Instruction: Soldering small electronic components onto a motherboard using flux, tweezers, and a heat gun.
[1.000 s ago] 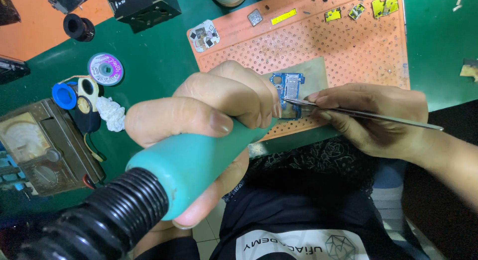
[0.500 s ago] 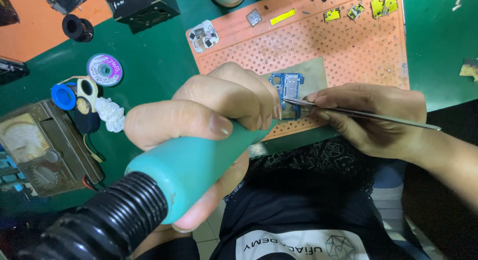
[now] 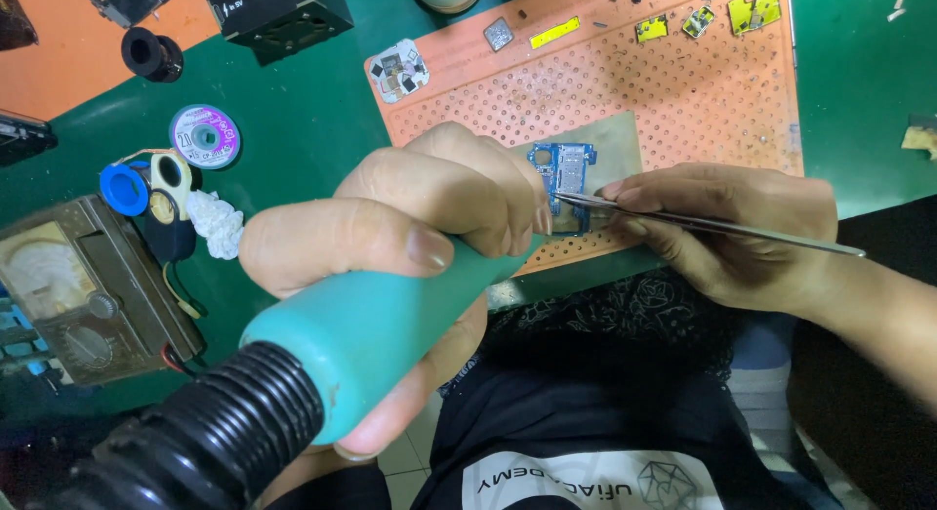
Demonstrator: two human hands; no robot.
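Two hands over blue circuit board [image 3: 564, 183], left hand [image 3: 410, 227] gripping teal hot-air handle [image 3: 381, 325]; right hand [image 3: 727, 232] pinching tweezers [image 3: 703, 222], tips touching board

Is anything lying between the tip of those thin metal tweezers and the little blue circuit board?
Nothing visible does: the thin metal tweezers in the right hand already reach the small blue circuit board.

A round white and purple label [image 3: 205, 136] sat on a small spool on the green tabletop [image 3: 293, 110]. A small white label [image 3: 232, 3] marked the black box [image 3: 278, 12] behind it. No screens showed.
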